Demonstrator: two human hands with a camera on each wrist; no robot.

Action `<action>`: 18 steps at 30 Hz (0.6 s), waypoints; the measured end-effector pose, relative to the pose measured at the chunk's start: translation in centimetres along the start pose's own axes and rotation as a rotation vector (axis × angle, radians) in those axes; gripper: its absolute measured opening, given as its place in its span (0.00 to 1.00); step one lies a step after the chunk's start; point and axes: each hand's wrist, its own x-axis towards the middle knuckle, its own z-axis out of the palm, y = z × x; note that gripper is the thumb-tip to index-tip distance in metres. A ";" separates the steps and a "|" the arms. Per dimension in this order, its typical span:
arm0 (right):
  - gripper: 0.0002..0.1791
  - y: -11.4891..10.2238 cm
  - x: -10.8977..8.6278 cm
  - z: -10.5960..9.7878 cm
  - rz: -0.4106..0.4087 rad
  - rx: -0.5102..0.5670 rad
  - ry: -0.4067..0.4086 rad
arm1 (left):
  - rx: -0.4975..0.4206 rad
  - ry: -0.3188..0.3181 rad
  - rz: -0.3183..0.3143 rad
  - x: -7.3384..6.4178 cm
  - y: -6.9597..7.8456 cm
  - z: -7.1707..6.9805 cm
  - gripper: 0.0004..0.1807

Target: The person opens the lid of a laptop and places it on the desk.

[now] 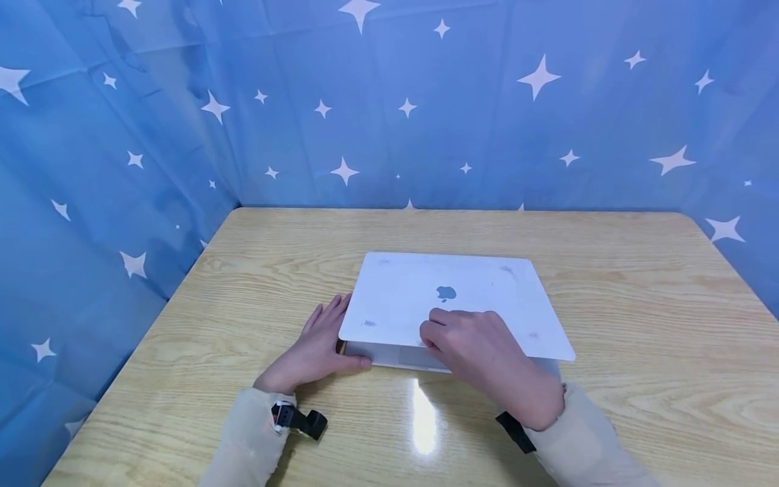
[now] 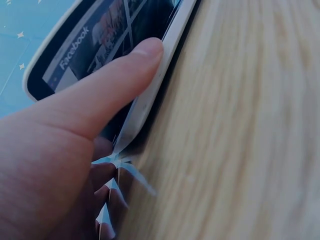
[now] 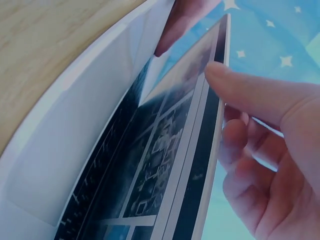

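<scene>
"Where is the MacBook (image 1: 395,287)?"

"On the desk (image 1: 657,291), lid (image 1: 505,297) partly raised. Remotely, I observe the right hand (image 1: 481,348) pinching the lid's edge, fingers (image 3: 245,192) curled; the left hand (image 1: 316,352), fingers extended, touches the left side of the base (image 1: 392,355)."

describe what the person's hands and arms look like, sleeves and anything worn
The left hand and right hand are bare, without gloves. The left sleeve and right sleeve are pale beige. A black strap with a small rounded black piece sits by the left cuff; a black band shows by the right.
</scene>
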 end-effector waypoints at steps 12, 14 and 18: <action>0.10 -0.5 0.1 -1.0 0.062 -0.012 0.071 | -0.011 0.011 0.029 0.1 -0.1 0.1 0.49; 0.09 -0.6 0.2 -1.1 0.075 -0.013 0.076 | -0.010 0.010 0.031 0.1 -0.1 0.1 0.48; 0.08 -0.7 0.2 -1.3 0.096 -0.016 0.078 | 0.001 0.008 0.035 0.0 0.0 0.0 0.48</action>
